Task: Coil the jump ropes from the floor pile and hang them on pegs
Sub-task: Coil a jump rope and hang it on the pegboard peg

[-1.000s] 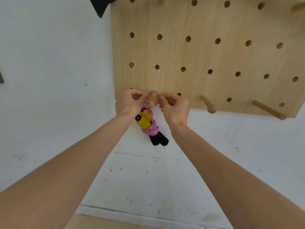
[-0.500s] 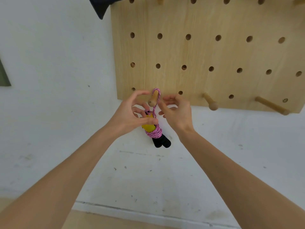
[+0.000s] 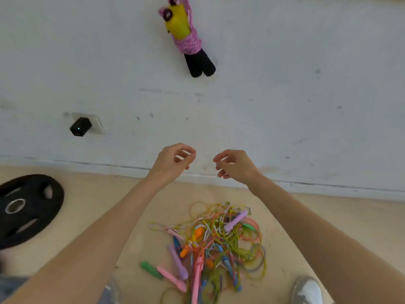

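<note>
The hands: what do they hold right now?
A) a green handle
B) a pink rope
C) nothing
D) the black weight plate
C: the left hand and the right hand are in the air with loosely curled fingers, apart from the rope pile, and hold nothing.

the hung jump rope (image 3: pixel 188 40) has woven pink cord, a glossy yellow plastic handle and matt black foam-like grips. the wall (image 3: pixel 285 84) is matt white paint, scuffed. the floor (image 3: pixel 98 205) looks like pale smooth wood. the weight plate (image 3: pixel 32 218) is matt black, rubber-like, with a shiny metal ring. the pile of jump ropes (image 3: pixel 219 242) has thin smooth plastic-looking cords and handles.
</note>
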Action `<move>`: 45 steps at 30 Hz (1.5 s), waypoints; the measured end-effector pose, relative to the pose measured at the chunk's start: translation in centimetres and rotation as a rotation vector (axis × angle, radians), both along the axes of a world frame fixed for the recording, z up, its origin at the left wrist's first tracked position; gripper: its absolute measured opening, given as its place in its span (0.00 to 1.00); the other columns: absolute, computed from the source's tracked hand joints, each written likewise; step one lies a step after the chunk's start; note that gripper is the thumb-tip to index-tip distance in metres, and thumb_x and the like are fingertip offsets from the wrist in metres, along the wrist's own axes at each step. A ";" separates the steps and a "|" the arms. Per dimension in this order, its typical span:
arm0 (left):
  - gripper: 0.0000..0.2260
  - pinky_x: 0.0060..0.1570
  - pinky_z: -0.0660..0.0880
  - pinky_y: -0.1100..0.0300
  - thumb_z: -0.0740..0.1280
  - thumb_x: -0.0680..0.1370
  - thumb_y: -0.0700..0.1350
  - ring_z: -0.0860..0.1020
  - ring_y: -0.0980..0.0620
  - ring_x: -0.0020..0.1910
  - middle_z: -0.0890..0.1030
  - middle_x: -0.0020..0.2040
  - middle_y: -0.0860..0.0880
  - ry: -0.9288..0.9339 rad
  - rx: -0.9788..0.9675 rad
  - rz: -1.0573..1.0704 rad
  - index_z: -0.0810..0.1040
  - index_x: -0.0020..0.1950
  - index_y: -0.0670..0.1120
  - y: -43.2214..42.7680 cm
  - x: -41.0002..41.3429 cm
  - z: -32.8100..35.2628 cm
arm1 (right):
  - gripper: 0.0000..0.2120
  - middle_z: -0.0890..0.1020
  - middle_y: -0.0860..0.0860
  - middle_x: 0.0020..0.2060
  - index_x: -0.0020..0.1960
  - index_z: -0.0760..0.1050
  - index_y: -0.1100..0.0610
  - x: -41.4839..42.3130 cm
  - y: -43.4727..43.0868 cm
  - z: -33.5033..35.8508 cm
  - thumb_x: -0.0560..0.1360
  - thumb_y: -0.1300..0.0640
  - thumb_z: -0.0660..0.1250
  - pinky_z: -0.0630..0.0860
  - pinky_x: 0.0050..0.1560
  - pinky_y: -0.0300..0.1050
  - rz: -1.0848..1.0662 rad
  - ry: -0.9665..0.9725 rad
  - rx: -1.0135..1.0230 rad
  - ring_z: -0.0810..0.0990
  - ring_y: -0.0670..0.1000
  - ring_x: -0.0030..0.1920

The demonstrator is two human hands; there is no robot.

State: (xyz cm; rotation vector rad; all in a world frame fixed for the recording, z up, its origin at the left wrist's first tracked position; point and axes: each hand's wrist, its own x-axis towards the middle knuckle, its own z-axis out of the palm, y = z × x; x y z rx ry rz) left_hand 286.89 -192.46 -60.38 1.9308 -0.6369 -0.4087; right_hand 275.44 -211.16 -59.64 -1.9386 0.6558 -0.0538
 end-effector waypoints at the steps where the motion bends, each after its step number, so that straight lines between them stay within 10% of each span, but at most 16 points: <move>1: 0.03 0.33 0.73 0.69 0.71 0.81 0.43 0.83 0.51 0.36 0.85 0.45 0.48 0.035 0.051 -0.024 0.83 0.54 0.46 0.1 -1.0 -3.0 | 0.06 0.83 0.53 0.36 0.50 0.82 0.58 -1.7 -0.3 -3.4 0.79 0.65 0.67 0.80 0.38 0.44 -0.002 0.071 0.000 0.84 0.51 0.32; 6: 0.05 0.39 0.78 0.60 0.71 0.80 0.38 0.81 0.47 0.37 0.84 0.46 0.44 0.111 0.333 -0.141 0.82 0.55 0.43 1.4 -5.2 -15.0 | 0.06 0.84 0.51 0.35 0.48 0.83 0.54 -9.6 -1.6 -17.1 0.77 0.63 0.70 0.81 0.44 0.49 0.007 0.332 -0.066 0.83 0.49 0.32; 14: 0.08 0.48 0.75 0.58 0.72 0.79 0.46 0.81 0.50 0.46 0.83 0.44 0.50 0.223 0.634 -0.249 0.82 0.57 0.49 4.0 -10.4 -24.6 | 0.25 0.78 0.55 0.64 0.72 0.71 0.54 -14.5 0.4 -26.4 0.79 0.45 0.70 0.76 0.58 0.52 0.218 0.714 -0.335 0.79 0.59 0.65; 17: 0.14 0.56 0.76 0.54 0.71 0.79 0.50 0.81 0.49 0.55 0.83 0.54 0.50 0.199 0.710 -0.283 0.78 0.64 0.51 4.0 -12.5 -26.2 | 0.08 0.80 0.55 0.47 0.46 0.78 0.56 -15.0 0.8 -27.0 0.80 0.52 0.69 0.75 0.48 0.47 0.233 0.740 -0.318 0.83 0.56 0.49; 19: 0.21 0.60 0.75 0.53 0.72 0.78 0.50 0.79 0.49 0.63 0.79 0.63 0.51 0.108 0.694 -0.310 0.73 0.70 0.54 3.7 -13.7 -26.7 | 0.19 0.72 0.50 0.31 0.32 0.70 0.52 -14.6 0.3 -26.0 0.81 0.53 0.70 0.68 0.41 0.47 0.319 0.599 -0.211 0.72 0.49 0.32; 25: 0.60 0.71 0.67 0.64 0.84 0.64 0.50 0.65 0.65 0.75 0.67 0.78 0.61 0.230 0.174 -0.441 0.45 0.84 0.58 -1.6 -15.3 -21.6 | 0.12 0.69 0.46 0.28 0.41 0.81 0.54 -10.3 -0.4 -15.3 0.82 0.57 0.68 0.64 0.32 0.40 0.474 0.174 -0.006 0.65 0.44 0.30; 28: 0.33 0.58 0.70 0.77 0.82 0.70 0.41 0.75 0.75 0.61 0.79 0.61 0.73 0.334 -0.014 -0.396 0.72 0.70 0.55 -4.4 -15.1 -17.4 | 0.11 0.71 0.49 0.32 0.51 0.84 0.59 -9.1 -0.9 -8.5 0.85 0.55 0.65 0.68 0.34 0.39 0.313 -0.028 0.182 0.67 0.46 0.32; 32: 0.05 0.50 0.76 0.61 0.74 0.79 0.41 0.80 0.55 0.46 0.88 0.46 0.51 0.310 0.042 -0.465 0.87 0.53 0.49 -5.1 -15.1 -12.5 | 0.11 0.65 0.52 0.34 0.54 0.82 0.59 -8.5 -1.8 0.7 0.85 0.54 0.63 0.65 0.31 0.38 0.101 -0.312 0.462 0.56 0.50 0.32; 36: 0.07 0.41 0.73 0.68 0.66 0.84 0.42 0.76 0.63 0.33 0.85 0.38 0.51 0.251 0.133 -0.518 0.83 0.50 0.42 -4.8 -14.2 -7.1 | 0.12 0.71 0.48 0.35 0.54 0.82 0.59 -9.1 -4.0 6.5 0.85 0.52 0.64 0.72 0.35 0.40 -0.021 -0.365 0.340 0.64 0.47 0.29; 40: 0.02 0.48 0.84 0.50 0.71 0.80 0.37 0.85 0.47 0.45 0.84 0.44 0.42 0.276 0.077 -0.463 0.80 0.52 0.42 -3.9 -12.0 -1.7 | 0.13 0.73 0.50 0.36 0.56 0.81 0.59 -11.4 -6.5 8.3 0.86 0.52 0.62 0.76 0.39 0.44 -0.225 -0.409 0.241 0.67 0.47 0.29; 45: 0.13 0.41 0.82 0.51 0.77 0.74 0.35 0.84 0.40 0.41 0.85 0.48 0.44 0.312 0.215 -0.711 0.77 0.53 0.45 -1.3 -10.1 0.5 | 0.14 0.79 0.50 0.38 0.57 0.82 0.54 -13.9 -8.8 7.4 0.85 0.47 0.63 0.75 0.34 0.39 -0.334 -0.486 0.360 0.64 0.48 0.28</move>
